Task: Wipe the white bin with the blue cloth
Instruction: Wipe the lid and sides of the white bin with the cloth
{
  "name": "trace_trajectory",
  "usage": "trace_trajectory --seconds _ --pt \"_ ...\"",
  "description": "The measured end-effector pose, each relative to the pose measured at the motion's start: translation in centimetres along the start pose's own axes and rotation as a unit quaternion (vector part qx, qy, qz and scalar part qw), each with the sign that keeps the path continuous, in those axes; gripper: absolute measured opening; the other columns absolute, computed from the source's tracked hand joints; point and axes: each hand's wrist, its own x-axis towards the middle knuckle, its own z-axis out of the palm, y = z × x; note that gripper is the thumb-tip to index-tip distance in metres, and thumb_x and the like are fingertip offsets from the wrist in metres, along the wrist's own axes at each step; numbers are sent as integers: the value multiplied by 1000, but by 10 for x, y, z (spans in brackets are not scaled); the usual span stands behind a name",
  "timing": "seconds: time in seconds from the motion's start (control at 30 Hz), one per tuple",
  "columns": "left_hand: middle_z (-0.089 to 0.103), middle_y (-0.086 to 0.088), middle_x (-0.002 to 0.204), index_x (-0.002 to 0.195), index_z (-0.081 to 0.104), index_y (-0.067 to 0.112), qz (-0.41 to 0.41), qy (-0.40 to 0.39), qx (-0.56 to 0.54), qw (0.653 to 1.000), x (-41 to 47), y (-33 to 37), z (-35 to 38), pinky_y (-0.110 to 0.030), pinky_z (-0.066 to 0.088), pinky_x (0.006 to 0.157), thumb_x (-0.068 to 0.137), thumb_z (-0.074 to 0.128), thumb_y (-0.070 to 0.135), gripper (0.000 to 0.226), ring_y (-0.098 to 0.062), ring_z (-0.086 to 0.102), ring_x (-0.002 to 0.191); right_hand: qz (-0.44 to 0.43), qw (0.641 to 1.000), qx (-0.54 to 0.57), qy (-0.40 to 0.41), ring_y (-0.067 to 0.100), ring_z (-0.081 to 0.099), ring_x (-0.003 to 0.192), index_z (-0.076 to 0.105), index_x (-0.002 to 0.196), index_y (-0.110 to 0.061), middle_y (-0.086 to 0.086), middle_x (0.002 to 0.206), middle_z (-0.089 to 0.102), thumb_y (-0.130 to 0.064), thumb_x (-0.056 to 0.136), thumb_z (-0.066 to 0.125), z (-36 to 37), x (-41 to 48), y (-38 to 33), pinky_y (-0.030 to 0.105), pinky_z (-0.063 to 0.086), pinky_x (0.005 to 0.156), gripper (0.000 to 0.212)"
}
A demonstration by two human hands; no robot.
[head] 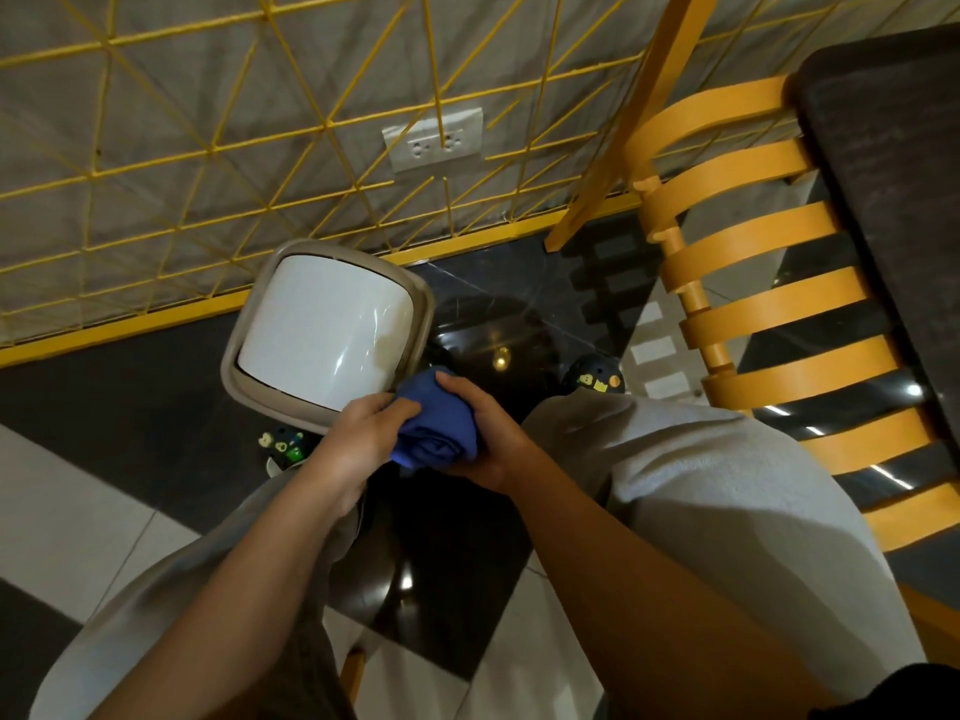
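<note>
Bin [324,324], white, with a glossy white top inside a beige rim. It stands on the floor [130,387] close to the wall and is seen from above, just ahead of the person's left knee.

Floor: glossy dark tiles under and around the bin, with white tiles nearer the person; lamp glints show in the dark ones.

Wall [171,96]: grey, covered by a yellow wire grid [332,128] of triangles, with a yellow strip along its foot. A white double socket [434,139] sits behind the grid, above the bin.

Cloth [434,423], blue, bunched into a wad, held between both hands just beside the bin's near right corner. Whether it touches the rim cannot be told.

Left hand [363,426]: fingers curled into the left side of the cloth, gripping it; the back of the hand overlaps the bin's near edge.

Right hand [480,433]: fingers wrapped over the right side of the cloth, thumb lying along its top.

Trousers [701,485], grey, loose, on both legs below the arms.

Shoes: dark, with small bright charms; the right one [595,379] is right of the cloth, the left one [285,444] is partly hidden under the bin's edge and the left wrist.

Chair [769,304], orange, with a back of curved slats, to the right of the bin.

Table [893,174], dark top, at the far right, beside the chair.
</note>
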Motion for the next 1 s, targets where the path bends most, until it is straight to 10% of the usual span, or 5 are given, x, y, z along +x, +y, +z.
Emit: trace_trajectory --seconds 0.1,0.2,0.43,0.63,1.0 --pt "62 -9 80 83 57 12 13 -13 -15 1000 -1 -8 -4 -20 52 56 95 46 12 16 -18 65 70 18 998 36 -47 25 63 97 59 115 -7 12 105 67 -38 84 59 2 -4 1 42 46 95 44" --pt "63 -7 96 109 53 12 114 62 236 963 7 -11 -11 -39 50 81 94 51 22 18 -27 61 92 -13 999 42 -20 20 70 80 63 99 -7 8 88 73 -29 91 54 3 1 4 32 56 77 25" --pt "35 -15 133 127 45 14 200 319 221 900 22 -3 -58 -48 36 102 84 59 44 54 -33 36 124 -145 977 -31 155 29 52 119 38 135 -20 10 135 50 -26 86 61 6 21 -10 48 45 101 54" --pt "-7 -6 156 147 -2 25 106 173 305 930 43 -19 -68 -57 3 115 63 51 74 111 -34 -7 143 -247 945 -108 185 30 52 120 40 133 -7 15 133 51 -16 88 59 24 24 -33 44 44 103 50" --pt "-7 -8 156 147 -9 18 113 181 297 931 50 -24 -64 -50 3 117 61 45 72 116 -28 -6 143 -204 895 -314 243 29 54 119 48 130 -9 14 129 56 -23 87 62 30 23 -19 36 47 98 47"
